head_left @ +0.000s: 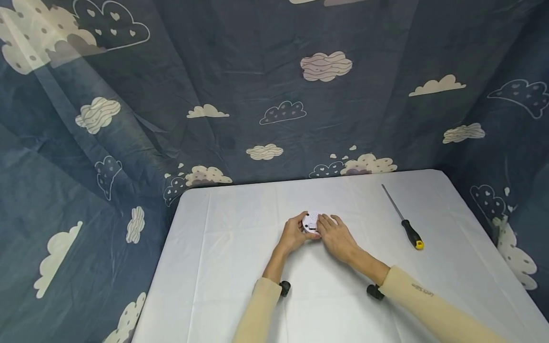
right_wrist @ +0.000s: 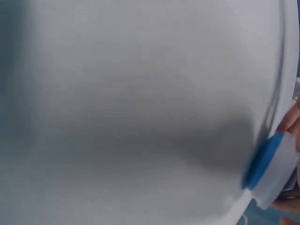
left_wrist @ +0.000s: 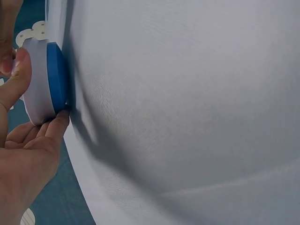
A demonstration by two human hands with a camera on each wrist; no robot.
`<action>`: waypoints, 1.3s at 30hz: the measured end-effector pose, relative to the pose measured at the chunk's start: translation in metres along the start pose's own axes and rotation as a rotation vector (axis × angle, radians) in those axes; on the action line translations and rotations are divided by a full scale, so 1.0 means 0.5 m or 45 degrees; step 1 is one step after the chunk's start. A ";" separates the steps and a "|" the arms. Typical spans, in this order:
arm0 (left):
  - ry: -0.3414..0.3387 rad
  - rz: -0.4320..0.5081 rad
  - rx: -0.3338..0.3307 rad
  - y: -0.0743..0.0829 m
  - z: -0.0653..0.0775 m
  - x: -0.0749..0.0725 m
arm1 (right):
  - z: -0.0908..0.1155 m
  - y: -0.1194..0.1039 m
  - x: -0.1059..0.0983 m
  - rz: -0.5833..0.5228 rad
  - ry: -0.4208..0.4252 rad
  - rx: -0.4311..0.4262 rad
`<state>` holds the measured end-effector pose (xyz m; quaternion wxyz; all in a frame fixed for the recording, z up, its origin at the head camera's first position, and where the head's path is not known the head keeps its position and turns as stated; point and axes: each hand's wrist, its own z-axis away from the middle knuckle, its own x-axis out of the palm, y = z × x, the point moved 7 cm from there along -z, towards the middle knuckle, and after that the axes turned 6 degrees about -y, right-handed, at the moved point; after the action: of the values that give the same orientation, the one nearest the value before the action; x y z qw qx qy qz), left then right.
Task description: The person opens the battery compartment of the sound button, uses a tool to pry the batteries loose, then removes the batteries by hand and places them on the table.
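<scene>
A small round white device (head_left: 311, 222) with dark spots, a patch of small holes and a slot faces up on the white table. Its underside is a blue disc (left_wrist: 57, 76), against or just above the cloth. My left hand (head_left: 293, 233) grips the rim, thumb (left_wrist: 21, 77) on the near side and fingers below. My right hand (head_left: 339, 238) lays extended fingers over the device's right part, fingertips touching its top. In the right wrist view, the device's white side (right_wrist: 276, 176) shows at the right edge, with finger parts cut off by the frame.
A screwdriver (head_left: 403, 216) with a black and yellow handle lies at the right of the table (head_left: 240, 209), its shaft pointing away from me. Dark blue cloth (head_left: 257, 85) with cloud prints hangs behind and at both sides.
</scene>
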<state>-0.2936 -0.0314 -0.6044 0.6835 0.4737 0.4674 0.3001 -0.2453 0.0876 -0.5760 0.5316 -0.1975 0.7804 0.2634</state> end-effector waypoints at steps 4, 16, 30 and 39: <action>0.003 0.014 -0.008 -0.001 0.001 -0.001 | 0.010 0.002 -0.003 -0.039 0.052 -0.006; 0.001 0.134 -0.055 -0.012 -0.004 0.001 | 0.020 0.087 0.023 -0.870 0.106 0.404; -0.004 0.138 -0.059 -0.011 0.000 0.003 | 0.043 0.129 0.070 -1.442 0.020 0.627; 0.008 0.123 -0.073 -0.017 0.003 0.005 | 0.052 0.161 0.062 -1.394 0.057 0.701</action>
<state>-0.2915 -0.0329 -0.6132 0.6800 0.4752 0.4372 0.3475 -0.2850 0.1659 -0.5961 0.6047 -0.4306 0.6159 -0.2636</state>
